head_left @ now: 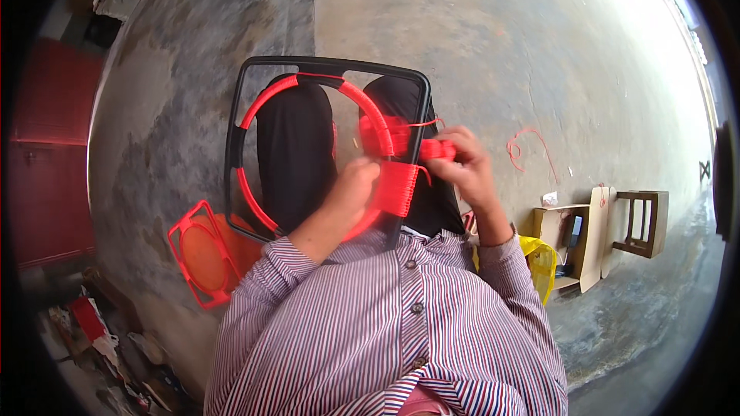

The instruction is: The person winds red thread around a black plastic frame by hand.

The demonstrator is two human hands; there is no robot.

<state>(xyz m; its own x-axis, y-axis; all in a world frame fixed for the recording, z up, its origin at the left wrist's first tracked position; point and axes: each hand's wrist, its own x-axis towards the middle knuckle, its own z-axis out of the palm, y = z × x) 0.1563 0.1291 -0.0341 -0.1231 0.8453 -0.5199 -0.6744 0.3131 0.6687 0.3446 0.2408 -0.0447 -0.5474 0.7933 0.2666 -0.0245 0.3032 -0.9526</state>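
Observation:
A black square frame (327, 62) with a round inner ring lies across my lap. Bright red cord (267, 98) is wound tightly round much of the ring, with black stretches between. On the right side, a wide red wrapped section (397, 189) joins the ring to the frame's side bar. My left hand (356, 187) is closed at the ring's inner edge beside that section, its fingertips partly blurred. Just outside the right bar, my right hand (469, 163) grips a small red bundle of cord (438, 149). More red cord (374, 135), blurred, shows inside the ring.
A loose red strand (532, 139) lies on the concrete floor (462, 38) at right. Nearby are an open cardboard box (584, 250), a yellow plastic bag (541, 266) and a small wooden stool (655, 223). A red chair-like frame (202, 250) stands at left.

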